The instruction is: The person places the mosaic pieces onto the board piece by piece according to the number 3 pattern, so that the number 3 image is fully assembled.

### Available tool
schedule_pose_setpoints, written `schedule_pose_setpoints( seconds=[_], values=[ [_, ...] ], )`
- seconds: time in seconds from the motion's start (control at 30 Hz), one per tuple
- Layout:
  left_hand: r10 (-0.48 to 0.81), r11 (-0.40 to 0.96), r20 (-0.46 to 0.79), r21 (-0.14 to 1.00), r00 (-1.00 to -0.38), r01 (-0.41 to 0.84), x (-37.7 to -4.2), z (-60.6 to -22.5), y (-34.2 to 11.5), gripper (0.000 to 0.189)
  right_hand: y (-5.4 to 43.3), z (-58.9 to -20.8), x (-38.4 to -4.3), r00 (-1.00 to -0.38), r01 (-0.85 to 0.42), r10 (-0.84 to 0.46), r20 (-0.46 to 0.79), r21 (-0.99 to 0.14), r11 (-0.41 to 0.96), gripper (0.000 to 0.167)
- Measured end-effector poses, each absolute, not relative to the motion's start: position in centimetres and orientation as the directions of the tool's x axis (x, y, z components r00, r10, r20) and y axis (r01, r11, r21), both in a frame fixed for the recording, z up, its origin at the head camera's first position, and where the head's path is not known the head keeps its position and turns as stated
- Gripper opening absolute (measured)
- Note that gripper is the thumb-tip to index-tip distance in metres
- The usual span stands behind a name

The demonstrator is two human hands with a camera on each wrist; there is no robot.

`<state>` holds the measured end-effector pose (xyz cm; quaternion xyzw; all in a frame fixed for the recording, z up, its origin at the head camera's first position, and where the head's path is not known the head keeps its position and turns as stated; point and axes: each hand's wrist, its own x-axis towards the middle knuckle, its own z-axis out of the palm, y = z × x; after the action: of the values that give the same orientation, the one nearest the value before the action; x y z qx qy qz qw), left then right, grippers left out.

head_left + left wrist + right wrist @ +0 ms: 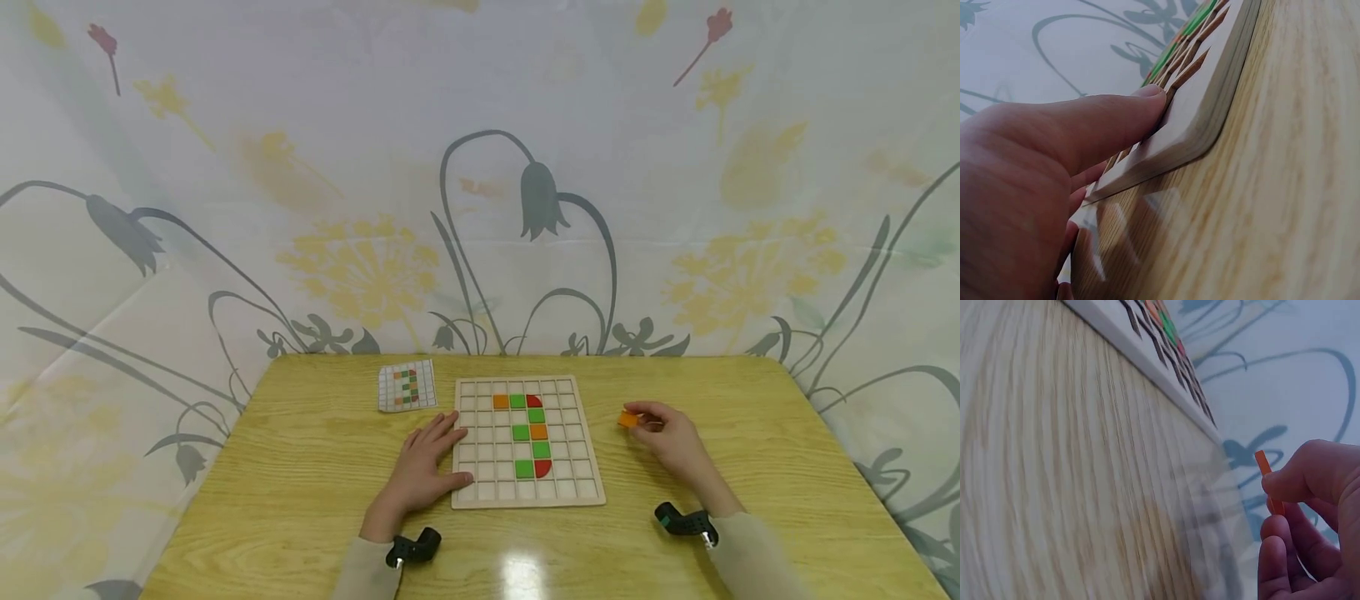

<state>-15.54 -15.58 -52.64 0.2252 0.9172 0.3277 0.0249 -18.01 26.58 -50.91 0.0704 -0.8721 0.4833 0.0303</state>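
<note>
A pale wooden grid board [525, 502] lies on the table with square tiles in orange and green and rounded red tiles set in its cells. My left hand [422, 468] rests at its left side, the fingertips on the left edge and the thumb [1119, 122] laid over the rim near the front corner. To the right of the board, my right hand [677, 442] pinches a thin orange square tile [627, 420] between thumb and fingers. The right wrist view shows this orange tile [1262, 464] edge-on, held above the table.
A small paper card [386, 396] printed with a coloured grid pattern lies behind the left hand, left of the board. The wooden table [285, 467] ends at a flower-printed cloth [345, 125]. Black cameras are strapped on both wrists.
</note>
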Motion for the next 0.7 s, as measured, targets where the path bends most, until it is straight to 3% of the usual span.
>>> schedule_pose_setpoints(
  seconds=[0.43, 0.7],
  values=[
    [0.433, 0.683, 0.103, 0.611, -0.896, 0.400, -15.6, -52.6, -15.6, 0.071, 21.7, -50.5, -17.2, -0.949, -0.303, -0.229, 0.217, -0.828, 0.472, 0.030],
    [0.434, 0.683, 0.110, 0.608, -0.894, 0.406, -15.6, -52.6, -15.6, 0.070, 19.0, -50.2, -16.6, -0.927, -0.338, -0.308, 0.213, -0.830, 0.443, 0.029]
  ],
)
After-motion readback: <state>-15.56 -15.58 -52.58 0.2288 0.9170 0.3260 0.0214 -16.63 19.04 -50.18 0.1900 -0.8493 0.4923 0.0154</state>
